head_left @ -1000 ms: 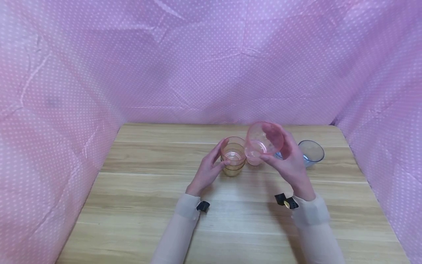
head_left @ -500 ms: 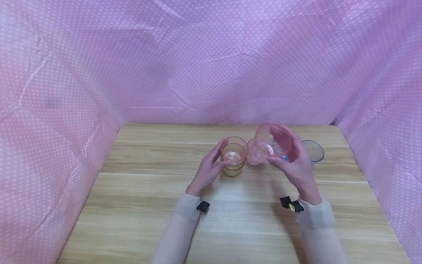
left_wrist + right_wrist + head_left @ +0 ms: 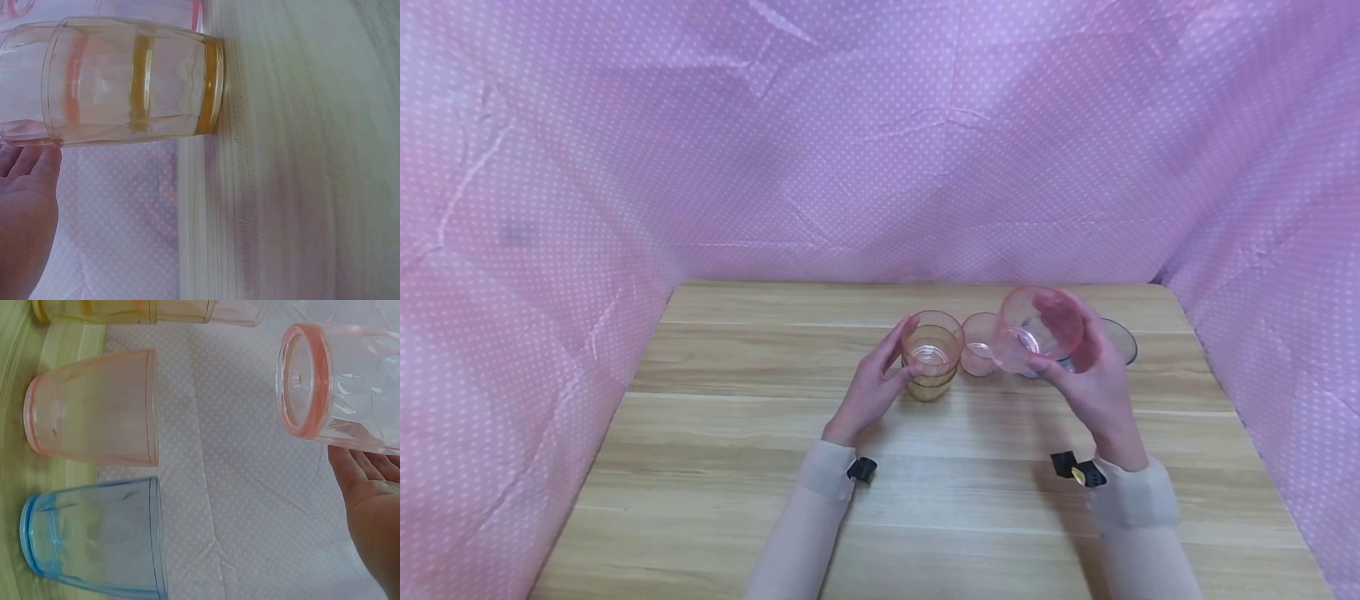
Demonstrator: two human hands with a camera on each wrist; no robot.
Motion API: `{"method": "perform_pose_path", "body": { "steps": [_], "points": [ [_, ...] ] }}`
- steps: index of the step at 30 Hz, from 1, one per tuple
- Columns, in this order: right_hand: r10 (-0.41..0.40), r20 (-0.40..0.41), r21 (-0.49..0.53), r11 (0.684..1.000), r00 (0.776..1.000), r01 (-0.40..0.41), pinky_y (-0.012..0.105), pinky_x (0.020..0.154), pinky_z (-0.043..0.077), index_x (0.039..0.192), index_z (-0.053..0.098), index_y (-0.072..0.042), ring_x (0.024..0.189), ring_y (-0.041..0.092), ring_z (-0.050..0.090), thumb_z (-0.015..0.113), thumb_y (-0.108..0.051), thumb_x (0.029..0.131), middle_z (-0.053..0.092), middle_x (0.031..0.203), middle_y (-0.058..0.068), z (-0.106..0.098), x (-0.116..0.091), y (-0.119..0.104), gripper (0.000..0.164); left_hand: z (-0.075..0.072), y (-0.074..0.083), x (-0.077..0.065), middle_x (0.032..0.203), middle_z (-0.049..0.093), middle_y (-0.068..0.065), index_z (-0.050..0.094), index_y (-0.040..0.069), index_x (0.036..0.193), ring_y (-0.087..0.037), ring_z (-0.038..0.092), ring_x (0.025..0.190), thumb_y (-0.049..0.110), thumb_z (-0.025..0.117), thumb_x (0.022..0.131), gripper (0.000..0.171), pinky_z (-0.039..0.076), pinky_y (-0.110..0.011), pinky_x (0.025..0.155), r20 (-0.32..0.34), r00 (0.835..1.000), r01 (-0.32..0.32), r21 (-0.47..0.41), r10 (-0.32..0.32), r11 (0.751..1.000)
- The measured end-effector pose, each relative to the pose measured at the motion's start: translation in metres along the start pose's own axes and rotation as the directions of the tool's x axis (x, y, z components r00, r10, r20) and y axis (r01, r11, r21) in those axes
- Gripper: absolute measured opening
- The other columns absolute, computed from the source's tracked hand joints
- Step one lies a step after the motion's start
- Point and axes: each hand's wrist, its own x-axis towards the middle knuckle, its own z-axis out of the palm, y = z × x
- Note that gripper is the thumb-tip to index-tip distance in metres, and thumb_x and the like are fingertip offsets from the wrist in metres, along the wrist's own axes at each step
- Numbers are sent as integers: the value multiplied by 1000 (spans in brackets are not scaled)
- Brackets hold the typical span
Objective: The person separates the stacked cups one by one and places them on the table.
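Note:
In the head view my left hand [image 3: 871, 390] holds the upper part of a nested stack of cups [image 3: 932, 385], its thumb on the near side. The stack is clear yellow below with a clear pink cup [image 3: 934, 321] on top, and it stands upright on the table. My right hand [image 3: 1093, 379] grips a separate pink cup [image 3: 1037, 325] in the air, tilted, with its mouth toward the head camera. Behind that cup a second pink cup [image 3: 94, 409] stands upright on the table, right of the stack.
A blue cup [image 3: 97, 534] stands beside the pink one, mostly hidden by the right hand in the head view. Further right a blue-rimmed cup [image 3: 1123, 340] is partly covered by the hand. Pink dotted cloth [image 3: 820, 183] hangs behind the wooden table [image 3: 715, 467].
My right hand has moved to the right with the pink cup, away from the stack, uncovering the pink cup on the table. My left hand and the stack have stayed in place.

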Motion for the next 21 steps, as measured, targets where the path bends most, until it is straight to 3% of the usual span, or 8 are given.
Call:
{"method": "perform_pose_path", "body": {
  "steps": [21],
  "points": [
    [-5,-159,-2,1000,987,5,31,117,43,145,46,13,134,30,54,74,26,78,60,141,23,-32,-7,-4,73,-1,3,1,165,37,-3,28,11,164,-25,40,148,12,69,99,76,31,-30,123,-6,999,52,9,-52,999]
  ]
}}
